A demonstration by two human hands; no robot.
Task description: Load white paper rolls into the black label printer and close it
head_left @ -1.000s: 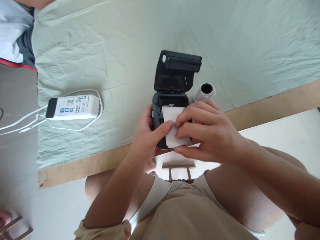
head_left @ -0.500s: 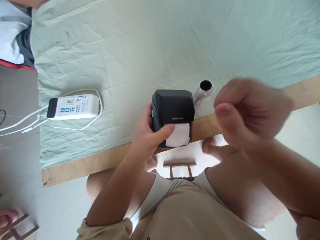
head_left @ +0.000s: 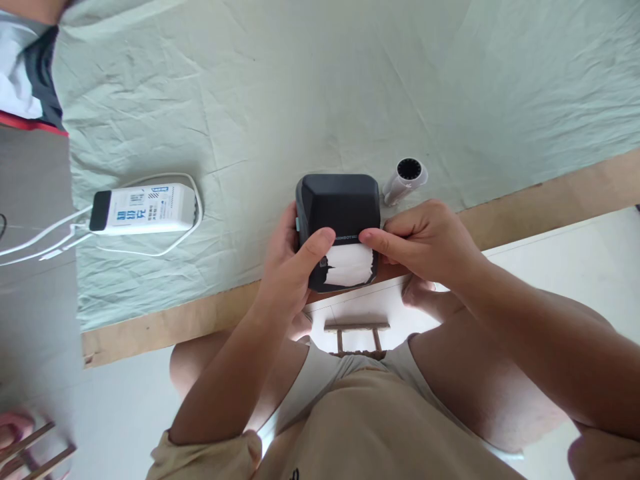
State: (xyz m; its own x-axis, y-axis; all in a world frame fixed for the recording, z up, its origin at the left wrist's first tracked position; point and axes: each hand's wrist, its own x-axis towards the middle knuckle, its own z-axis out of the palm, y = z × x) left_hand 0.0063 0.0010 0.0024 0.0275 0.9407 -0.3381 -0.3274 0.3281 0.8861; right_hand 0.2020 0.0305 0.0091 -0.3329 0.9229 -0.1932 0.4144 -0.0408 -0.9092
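Observation:
A small black label printer [head_left: 339, 207] with its lid closed sits at the near edge of the table, a strip of white paper [head_left: 350, 265] hanging out of its front slot. My left hand [head_left: 290, 263] wraps round the printer's left side with the thumb pressed on the front by the paper. From the right, my right hand [head_left: 425, 240] grips the printer's other side, its fingers curled and a fingertip on the front edge just above the paper. A white paper roll [head_left: 404, 179] lies on the cloth just behind and to the right of the printer.
A pale green cloth [head_left: 280, 87] covers the table, leaving a bare wooden edge [head_left: 550, 193] along the near side. A white power bank [head_left: 143, 209] with white cables lies at the left. A grey board [head_left: 35, 253] and another person's clothing are at far left.
The printer's lid was open a second ago and is now closed over the paper. My right hand lifted away to the right, then came back onto the printer's right side.

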